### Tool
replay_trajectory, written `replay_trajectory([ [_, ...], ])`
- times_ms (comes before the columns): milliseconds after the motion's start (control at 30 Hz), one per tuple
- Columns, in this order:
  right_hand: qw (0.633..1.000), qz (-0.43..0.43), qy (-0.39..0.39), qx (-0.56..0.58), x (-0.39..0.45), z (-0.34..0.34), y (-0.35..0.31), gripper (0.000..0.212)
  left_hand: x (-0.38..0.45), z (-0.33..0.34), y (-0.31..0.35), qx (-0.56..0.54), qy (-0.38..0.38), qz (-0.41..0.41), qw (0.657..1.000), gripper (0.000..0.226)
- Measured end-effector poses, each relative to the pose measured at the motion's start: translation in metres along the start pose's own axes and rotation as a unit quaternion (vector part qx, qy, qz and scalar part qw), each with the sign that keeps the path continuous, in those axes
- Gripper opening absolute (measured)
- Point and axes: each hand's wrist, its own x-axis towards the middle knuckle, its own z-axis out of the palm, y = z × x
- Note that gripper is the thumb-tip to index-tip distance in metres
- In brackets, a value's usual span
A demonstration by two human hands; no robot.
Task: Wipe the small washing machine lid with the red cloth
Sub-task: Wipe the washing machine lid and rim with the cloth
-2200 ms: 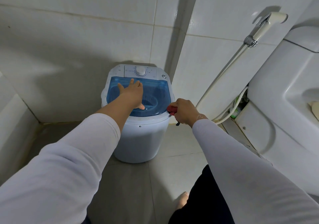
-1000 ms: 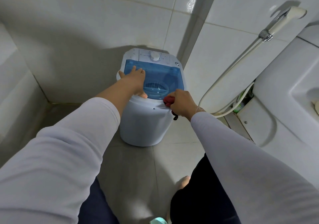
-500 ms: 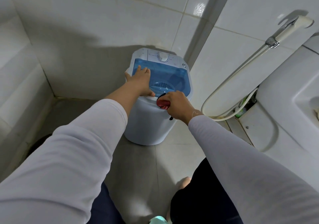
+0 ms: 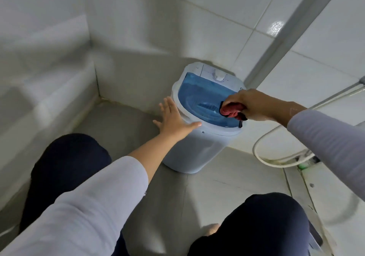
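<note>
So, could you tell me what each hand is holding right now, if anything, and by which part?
The right hand grips the bunched red cloth from above, on the blue lid. The left hand holds nothing, fingers spread.

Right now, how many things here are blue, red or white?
Blue: 1, the lid
Red: 1, the cloth gripped in the right hand
White: 3, the washing machine, its knob, the hose
Total: 5

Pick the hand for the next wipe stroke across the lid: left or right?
Right. The right hand already holds the red cloth on the blue lid. The left hand is open, resting at the washing machine's rim.
</note>
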Motion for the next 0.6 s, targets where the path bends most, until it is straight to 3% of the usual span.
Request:
replay_trajectory([
  [267,0.983,-0.176,0.005,-0.044,0.043,-0.02,0.013,0.048,-0.008,0.046,0.009,-0.132,0.029,-0.071,0.988,0.136],
  [600,0.933,-0.359,0.014,-0.013,0.081,0.021,-0.006,0.041,-0.004,0.054,0.006,-0.136,0.064,-0.069,0.986,0.137],
])
